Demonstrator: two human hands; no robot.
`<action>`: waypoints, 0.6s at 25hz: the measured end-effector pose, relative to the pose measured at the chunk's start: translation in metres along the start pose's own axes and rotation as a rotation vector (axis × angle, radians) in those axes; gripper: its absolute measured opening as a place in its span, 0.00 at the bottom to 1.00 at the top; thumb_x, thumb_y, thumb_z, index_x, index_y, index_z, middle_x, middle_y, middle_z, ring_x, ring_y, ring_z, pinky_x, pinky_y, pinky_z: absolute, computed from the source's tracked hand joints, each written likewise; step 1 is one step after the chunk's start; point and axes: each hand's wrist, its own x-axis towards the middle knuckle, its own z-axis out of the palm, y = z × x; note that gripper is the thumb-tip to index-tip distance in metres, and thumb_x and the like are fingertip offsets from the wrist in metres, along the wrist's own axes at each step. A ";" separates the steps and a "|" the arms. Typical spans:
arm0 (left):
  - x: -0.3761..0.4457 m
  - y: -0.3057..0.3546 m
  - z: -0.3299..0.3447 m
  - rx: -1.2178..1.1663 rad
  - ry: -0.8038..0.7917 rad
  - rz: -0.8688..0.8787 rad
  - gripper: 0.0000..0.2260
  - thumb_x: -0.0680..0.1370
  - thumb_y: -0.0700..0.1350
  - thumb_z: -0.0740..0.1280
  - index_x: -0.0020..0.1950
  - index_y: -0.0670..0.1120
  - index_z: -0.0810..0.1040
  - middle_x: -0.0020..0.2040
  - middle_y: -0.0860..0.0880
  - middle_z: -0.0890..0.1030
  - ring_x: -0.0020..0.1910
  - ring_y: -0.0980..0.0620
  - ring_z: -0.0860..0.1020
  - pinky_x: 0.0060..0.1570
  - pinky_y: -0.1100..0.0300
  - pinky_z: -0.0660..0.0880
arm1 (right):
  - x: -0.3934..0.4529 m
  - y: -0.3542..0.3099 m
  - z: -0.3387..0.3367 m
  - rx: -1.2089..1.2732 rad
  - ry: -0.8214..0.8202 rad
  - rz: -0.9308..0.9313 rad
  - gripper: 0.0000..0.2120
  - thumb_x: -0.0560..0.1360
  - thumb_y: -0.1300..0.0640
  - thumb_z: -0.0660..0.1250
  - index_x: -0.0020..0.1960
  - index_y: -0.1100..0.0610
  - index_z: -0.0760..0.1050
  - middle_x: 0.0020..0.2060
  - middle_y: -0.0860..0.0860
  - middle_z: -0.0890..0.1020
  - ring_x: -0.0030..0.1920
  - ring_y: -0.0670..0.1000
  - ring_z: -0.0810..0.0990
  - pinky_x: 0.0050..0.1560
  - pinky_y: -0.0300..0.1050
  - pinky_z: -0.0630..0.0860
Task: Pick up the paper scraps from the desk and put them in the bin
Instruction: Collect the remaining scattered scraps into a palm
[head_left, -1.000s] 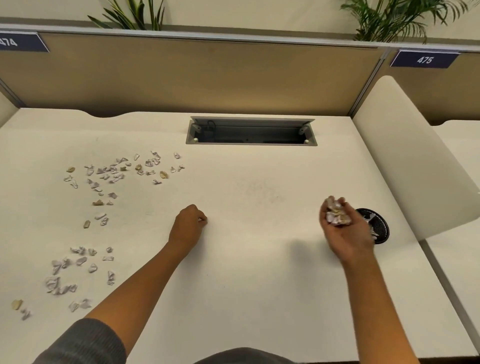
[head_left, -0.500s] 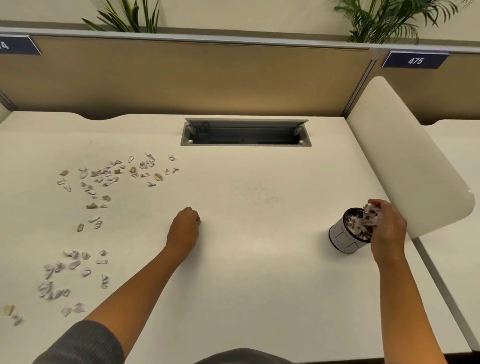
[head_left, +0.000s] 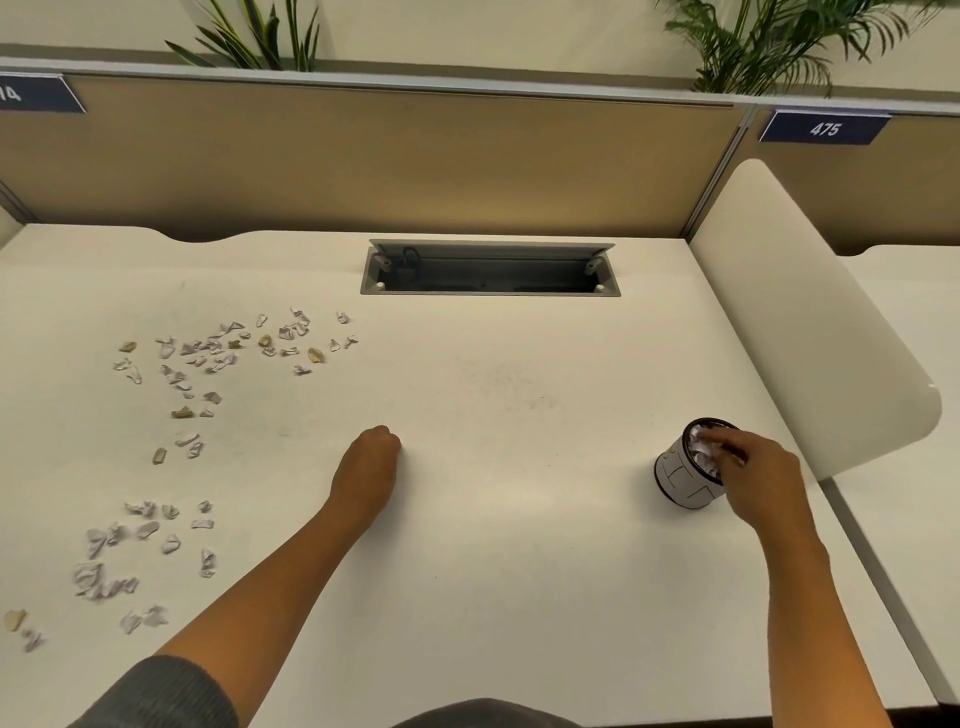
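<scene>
Several small crumpled paper scraps (head_left: 228, 353) lie scattered on the left part of the white desk (head_left: 493, 561), with a second cluster of scraps (head_left: 130, 551) nearer the front left edge. A small white cylindrical bin (head_left: 680, 480) with a dark rim stands at the right, with white paper inside it. My right hand (head_left: 761, 480) is over the bin's mouth, its blurred fingers stretched across the paper. My left hand (head_left: 366, 467) rests mid-desk as a loose fist, with nothing visible in it.
A grey open cable tray (head_left: 488, 270) is set into the desk at the back. A white curved side divider (head_left: 810, 338) rises just right of the bin. A tan partition (head_left: 363, 166) closes the back, with plants above it.
My right hand carried a clump of scraps from mid-desk right to the bin and lowered over its mouth; its fingers have stretched out. The left hand has stayed in place.
</scene>
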 end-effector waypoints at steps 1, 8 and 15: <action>0.000 0.001 0.000 0.009 -0.003 0.000 0.11 0.75 0.31 0.57 0.44 0.38 0.79 0.44 0.42 0.77 0.45 0.43 0.76 0.44 0.50 0.73 | 0.001 -0.002 0.004 -0.041 -0.010 -0.002 0.13 0.78 0.65 0.65 0.56 0.54 0.84 0.55 0.58 0.84 0.52 0.55 0.79 0.51 0.45 0.74; 0.003 0.006 -0.007 0.031 -0.055 -0.033 0.11 0.74 0.31 0.56 0.40 0.47 0.70 0.42 0.48 0.71 0.41 0.48 0.70 0.40 0.58 0.67 | 0.009 -0.021 0.014 -0.315 0.047 0.077 0.09 0.75 0.64 0.69 0.50 0.55 0.86 0.50 0.61 0.84 0.48 0.65 0.82 0.44 0.49 0.77; 0.002 0.006 -0.008 0.025 -0.027 -0.052 0.11 0.74 0.32 0.58 0.33 0.44 0.69 0.38 0.46 0.73 0.39 0.45 0.73 0.36 0.56 0.67 | -0.005 -0.024 0.014 -0.136 0.328 0.047 0.09 0.76 0.62 0.65 0.53 0.59 0.82 0.47 0.59 0.82 0.48 0.62 0.79 0.43 0.54 0.79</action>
